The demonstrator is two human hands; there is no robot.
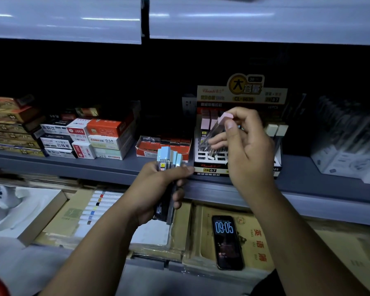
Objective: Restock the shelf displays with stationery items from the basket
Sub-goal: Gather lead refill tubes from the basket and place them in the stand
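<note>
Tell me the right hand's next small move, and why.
Probably lower the pink-capped tube, cap up, into an open slot of the display box. The right hand pinches it tilted over the box, whose front slots look empty, while pink caps stand in the back row.

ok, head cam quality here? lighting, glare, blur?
Head view: dim overall, with the shelf back nearly black; light streaks glare on the upper shelf front; the packs at far right are soft and unreadable; the phone screen is bright and legible; the tube in the right hand is slightly blurred; the shelf edge bows from the wide-angle lens.
</note>
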